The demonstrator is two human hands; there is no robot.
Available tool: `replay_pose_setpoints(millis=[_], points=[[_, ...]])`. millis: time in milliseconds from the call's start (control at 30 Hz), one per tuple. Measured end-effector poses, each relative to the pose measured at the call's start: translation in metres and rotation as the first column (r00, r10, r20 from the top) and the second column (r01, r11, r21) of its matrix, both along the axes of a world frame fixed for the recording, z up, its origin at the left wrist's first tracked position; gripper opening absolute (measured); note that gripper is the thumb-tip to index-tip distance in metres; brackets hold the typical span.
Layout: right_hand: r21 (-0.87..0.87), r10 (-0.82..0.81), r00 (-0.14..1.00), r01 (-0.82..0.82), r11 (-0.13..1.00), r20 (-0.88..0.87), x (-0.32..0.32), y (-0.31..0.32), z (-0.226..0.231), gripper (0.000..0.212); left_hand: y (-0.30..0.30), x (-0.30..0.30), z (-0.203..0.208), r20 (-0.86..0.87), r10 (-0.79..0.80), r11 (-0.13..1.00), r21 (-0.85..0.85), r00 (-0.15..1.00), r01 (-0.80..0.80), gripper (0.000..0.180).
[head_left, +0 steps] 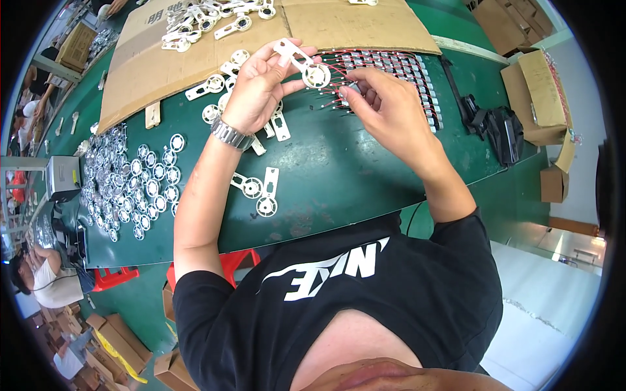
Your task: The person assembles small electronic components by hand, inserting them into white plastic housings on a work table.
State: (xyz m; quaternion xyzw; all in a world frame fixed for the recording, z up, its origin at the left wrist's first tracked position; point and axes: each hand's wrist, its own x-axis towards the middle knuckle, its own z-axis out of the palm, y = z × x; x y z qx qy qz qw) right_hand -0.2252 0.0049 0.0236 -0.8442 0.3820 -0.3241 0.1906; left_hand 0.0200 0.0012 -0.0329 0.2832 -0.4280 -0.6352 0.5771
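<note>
My left hand (255,88), with a metal watch on its wrist, grips a white plastic housing (291,53) by its flat arm; the round ring end points toward my right hand. Between the thumb and fingers of my right hand (394,111) is a small grey motor (353,86), mostly covered by the fingertips. Thin red wires run from near it toward the ring. Rows of small motors with red wires (411,72) lie just beyond my right hand. More white housings (280,127) lie under and beside my left hand, and two (267,206) sit nearer to me.
A flattened cardboard sheet (140,78) with a heap of white housings (195,19) covers the far part of the green table (352,176). Many round white-and-dark rings (153,188) spread at the left. A black strapped item (503,133) and an open carton (538,98) are at right.
</note>
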Motion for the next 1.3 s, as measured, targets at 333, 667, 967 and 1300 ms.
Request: replay_pose_setpoints(millis=[333, 667, 967, 1300], points=[[0.031, -0.001, 1.000, 0.001, 1.000, 0.023, 0.004, 0.009, 0.009, 0.023, -0.002, 0.002, -0.004, -0.081, -0.030, 1.000, 0.000, 0.996, 0.030, 0.056], [0.010, 0.126, 0.991, -0.125, 0.992, -0.035, 0.006, 0.000, 0.000, 0.021, 0.003, -0.007, 0.006, 0.042, 0.054, 0.998, -0.030, 0.998, -0.053, 0.049], [-0.058, -0.030, 0.975, 0.044, 0.997, 0.219, 0.018, -0.015, -0.010, 0.017, 0.009, -0.011, 0.010, 0.132, 0.060, 0.998, -0.035, 0.989, -0.056, 0.034], [-0.077, 0.121, 0.979, -0.109, 0.991, 0.167, 0.017, -0.018, -0.018, 0.026, 0.012, -0.012, 0.013, 0.113, 0.076, 0.996, -0.046, 0.991, -0.072, 0.031]])
